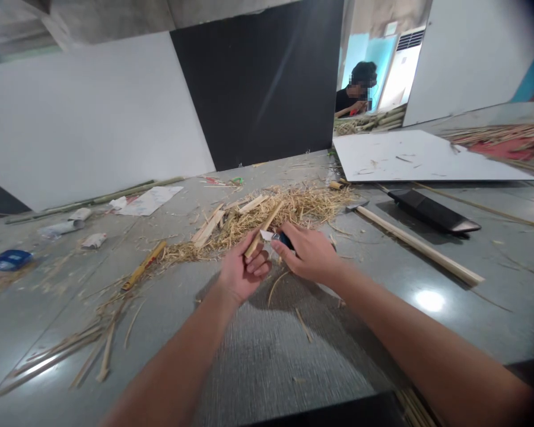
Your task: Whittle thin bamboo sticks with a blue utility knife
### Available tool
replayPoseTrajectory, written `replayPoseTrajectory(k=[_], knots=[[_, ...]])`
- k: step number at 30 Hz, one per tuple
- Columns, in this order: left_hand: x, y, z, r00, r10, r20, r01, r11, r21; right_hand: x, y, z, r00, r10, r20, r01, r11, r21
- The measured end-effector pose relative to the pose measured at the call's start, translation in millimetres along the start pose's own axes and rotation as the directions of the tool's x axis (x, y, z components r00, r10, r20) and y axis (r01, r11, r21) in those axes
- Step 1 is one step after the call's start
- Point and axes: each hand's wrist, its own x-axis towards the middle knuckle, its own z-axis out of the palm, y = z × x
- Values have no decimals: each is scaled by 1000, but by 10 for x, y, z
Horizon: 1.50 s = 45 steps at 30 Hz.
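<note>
My left hand (245,270) is closed around a short, pale bamboo strip (272,217), which slants up and away to the right. In my right hand (309,252) is a knife (267,235) with a dark handle, mostly hidden by my fingers. Its light blade lies against the strip just above my left fingers. Beyond both hands spreads a heap of straw-coloured shavings (311,204), with several flat split pieces (209,228) on its left side. One curled sliver (276,289) lies on the floor below my hands.
On the left are a yellow tool (145,265), loose thin strips (66,350) and crumpled wrappers (93,240). To the right lie a long-handled hammer (420,246), a black object (434,212) and a white board (420,157). Another person (359,89) sits in the background.
</note>
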Motion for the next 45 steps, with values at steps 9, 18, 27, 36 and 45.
replayPoseTrajectory(k=[9, 18, 27, 36, 45], knots=[[-55, -27, 30, 998, -54, 26, 41, 926, 375, -32, 56, -22, 999, -36, 26, 36, 999, 24], [18, -88, -87, 982, 185, -29, -83, 564, 821, -33, 63, -4, 996, -17, 86, 22, 998, -61], [-72, -9, 54, 981, 179, 79, -163, 520, 839, -22, 125, -22, 998, 11, 56, -10, 1000, -3], [15, -99, -22, 996, 81, -47, -20, 676, 736, -17, 153, -11, 999, 44, -18, -40, 980, 194], [56, -180, -82, 986, 161, -49, -62, 613, 788, -18, 92, -7, 999, 2, 47, -9, 987, 160]])
